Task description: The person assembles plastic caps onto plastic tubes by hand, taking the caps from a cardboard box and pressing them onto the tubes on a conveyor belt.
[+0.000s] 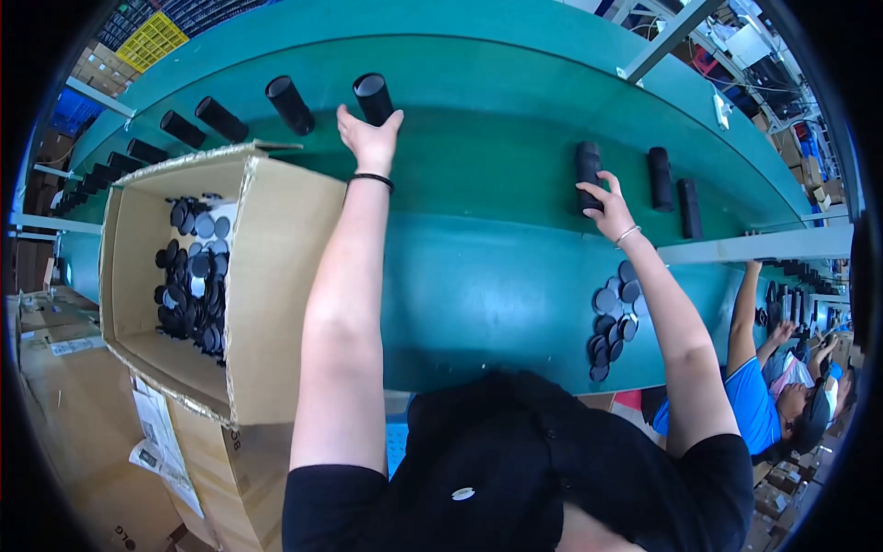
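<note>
The person wears a black top with short sleeves that end high on the arms, so both forearms are bare. A thin black band sits around the wrist of the left hand (370,140). A thin, pale bracelet, maybe silver, sits around the wrist of the right hand (607,208). A small white round spot, perhaps a button, shows on the black cloth low down.

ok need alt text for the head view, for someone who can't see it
A person reaches both bare arms over a green conveyor belt: the left hand touches a black tube, and the right hand rests on another black tube. An open cardboard box of black round caps sits at left; a loose pile of caps lies by the right forearm.
</note>
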The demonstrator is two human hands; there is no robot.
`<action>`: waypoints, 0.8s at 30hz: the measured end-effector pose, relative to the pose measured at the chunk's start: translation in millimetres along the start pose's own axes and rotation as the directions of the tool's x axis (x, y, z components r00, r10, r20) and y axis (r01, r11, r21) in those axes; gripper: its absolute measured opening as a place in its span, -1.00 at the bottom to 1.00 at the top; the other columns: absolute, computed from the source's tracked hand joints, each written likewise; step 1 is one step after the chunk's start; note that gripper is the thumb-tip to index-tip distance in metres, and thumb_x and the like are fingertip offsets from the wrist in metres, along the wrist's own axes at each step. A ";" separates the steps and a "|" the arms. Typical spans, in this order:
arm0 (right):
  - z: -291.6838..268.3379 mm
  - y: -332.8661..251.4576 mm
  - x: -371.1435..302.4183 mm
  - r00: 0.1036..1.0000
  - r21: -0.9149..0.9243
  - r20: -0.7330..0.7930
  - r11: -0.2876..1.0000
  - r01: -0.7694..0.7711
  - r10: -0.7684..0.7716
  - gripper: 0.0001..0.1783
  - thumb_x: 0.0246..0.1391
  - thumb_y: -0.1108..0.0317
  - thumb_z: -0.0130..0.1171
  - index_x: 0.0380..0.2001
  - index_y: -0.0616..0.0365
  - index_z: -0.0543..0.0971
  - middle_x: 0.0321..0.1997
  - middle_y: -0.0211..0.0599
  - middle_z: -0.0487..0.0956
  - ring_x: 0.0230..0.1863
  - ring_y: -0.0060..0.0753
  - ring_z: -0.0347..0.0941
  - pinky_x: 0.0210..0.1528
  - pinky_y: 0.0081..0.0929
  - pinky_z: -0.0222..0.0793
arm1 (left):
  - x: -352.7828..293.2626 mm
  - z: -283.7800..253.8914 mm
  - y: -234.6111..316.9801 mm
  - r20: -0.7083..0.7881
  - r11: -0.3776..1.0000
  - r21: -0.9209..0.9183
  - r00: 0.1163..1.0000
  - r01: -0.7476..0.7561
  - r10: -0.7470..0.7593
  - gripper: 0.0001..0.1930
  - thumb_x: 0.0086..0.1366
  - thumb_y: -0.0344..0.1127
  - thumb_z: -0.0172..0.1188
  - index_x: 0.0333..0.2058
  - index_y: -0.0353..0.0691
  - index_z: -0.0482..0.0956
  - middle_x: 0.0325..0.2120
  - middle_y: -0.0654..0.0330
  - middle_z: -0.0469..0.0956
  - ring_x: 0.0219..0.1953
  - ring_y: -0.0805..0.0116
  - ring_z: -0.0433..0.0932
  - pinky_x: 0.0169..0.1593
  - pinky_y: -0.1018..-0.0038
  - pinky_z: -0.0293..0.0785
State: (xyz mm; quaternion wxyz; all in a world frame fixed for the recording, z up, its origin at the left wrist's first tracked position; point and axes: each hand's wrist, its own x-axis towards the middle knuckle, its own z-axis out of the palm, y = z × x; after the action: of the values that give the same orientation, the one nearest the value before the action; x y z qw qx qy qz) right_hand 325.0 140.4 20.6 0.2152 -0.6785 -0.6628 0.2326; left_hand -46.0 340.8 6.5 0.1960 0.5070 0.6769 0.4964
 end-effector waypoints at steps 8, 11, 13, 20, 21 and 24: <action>-6.7 43.2 3.5 1.000 -0.321 -0.014 0.947 0.007 -0.012 -0.35 -0.25 0.63 0.28 0.02 -0.05 0.47 0.19 -0.13 0.28 0.12 0.05 0.30 0.11 -0.24 0.35 | 61.1 12.1 -35.6 0.234 0.978 -0.163 0.958 -0.127 0.163 -0.34 -0.08 -0.20 0.46 -0.07 -0.42 0.36 -0.24 0.02 0.53 -0.20 0.20 0.52 -0.08 0.35 0.44; -27.4 49.9 -50.4 0.987 -0.274 0.108 0.958 -0.087 0.120 -0.35 -0.29 0.59 0.31 0.00 0.01 0.46 0.10 -0.13 0.37 0.10 0.01 0.32 0.10 -0.27 0.33 | 5.0 7.2 21.3 0.395 0.936 -0.317 0.877 -0.151 0.275 -0.46 0.01 -0.22 0.41 -0.14 -0.40 0.38 -0.24 0.05 0.52 -0.19 0.30 0.50 -0.09 0.39 0.43; -29.2 45.5 -89.8 0.780 -0.313 0.479 0.908 -0.278 0.404 -0.36 -0.31 0.55 0.33 -0.02 0.03 0.47 0.02 -0.15 0.43 0.09 -0.01 0.32 0.09 -0.29 0.31 | -55.5 -13.4 50.8 0.552 0.916 -0.399 0.789 -0.034 0.270 -0.52 0.07 -0.24 0.38 -0.15 -0.39 0.38 -0.25 0.09 0.51 -0.19 0.39 0.49 -0.11 0.44 0.43; 18.5 42.9 -169.4 0.978 -0.376 0.080 0.915 -0.148 0.191 -0.43 -0.29 0.49 0.35 -0.07 0.05 0.50 -0.02 -0.17 0.46 -0.03 -0.16 0.42 -0.01 -0.44 0.35 | -231.3 -94.0 40.4 0.756 0.756 -0.481 0.646 0.444 0.102 -0.38 0.06 -0.39 0.37 0.04 -0.33 0.24 -0.21 0.16 0.48 -0.16 0.39 0.48 -0.08 0.47 0.43; 23.4 47.6 -172.5 0.993 -0.331 0.047 0.940 -0.084 0.106 -0.43 -0.27 0.47 0.36 -0.06 0.05 0.50 -0.01 -0.16 0.46 -0.05 -0.20 0.44 -0.02 -0.46 0.35 | -244.0 -100.9 37.2 0.787 0.755 -0.454 0.610 0.473 0.090 -0.37 0.05 -0.40 0.38 0.05 -0.31 0.23 -0.20 0.15 0.47 -0.14 0.38 0.48 -0.06 0.46 0.43; 21.6 30.7 -173.1 0.913 0.320 0.170 0.856 -0.406 0.370 -0.38 -0.17 0.37 0.36 0.04 0.10 0.42 0.06 -0.10 0.42 -0.06 -0.26 0.45 -0.04 -0.48 0.36 | -272.3 -115.1 22.3 0.799 0.779 -0.433 0.593 0.454 0.099 -0.35 0.03 -0.42 0.38 0.06 -0.27 0.23 -0.17 0.14 0.46 -0.12 0.37 0.47 -0.04 0.46 0.42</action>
State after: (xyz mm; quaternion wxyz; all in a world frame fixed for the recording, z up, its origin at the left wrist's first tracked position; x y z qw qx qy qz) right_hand 334.2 -33.9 -9.8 0.2460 -0.7364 -0.4705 0.4193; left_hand -12.1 46.3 10.7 0.6731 0.5073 0.3766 0.3845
